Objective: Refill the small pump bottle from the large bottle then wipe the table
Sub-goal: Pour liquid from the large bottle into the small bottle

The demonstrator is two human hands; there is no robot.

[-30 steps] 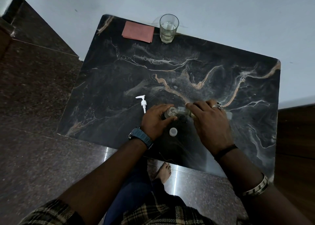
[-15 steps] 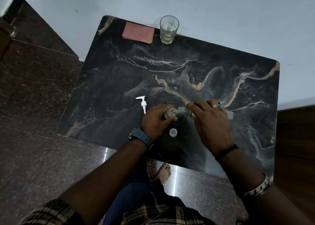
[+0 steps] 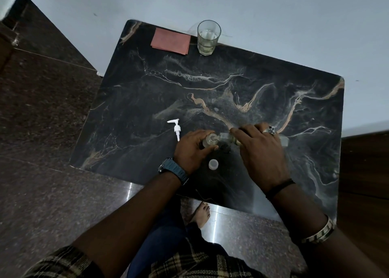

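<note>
My left hand [image 3: 192,150] grips the small clear bottle [image 3: 209,141], which stands upright on the dark marble table [image 3: 210,88] with its top open. My right hand [image 3: 261,151] holds the large clear bottle [image 3: 228,137] tipped on its side, its mouth at the small bottle's opening; its base [image 3: 283,140] sticks out past my fingers. The white pump head [image 3: 176,128] lies on the table left of my left hand. A white cap [image 3: 213,164] sits on the table between my wrists. A folded red cloth [image 3: 171,40] lies at the far edge.
A drinking glass [image 3: 208,37] with some liquid stands at the table's far edge, right of the cloth, against the pale wall. The table's near edge hangs over a polished dark floor, where a bare foot [image 3: 202,213] shows.
</note>
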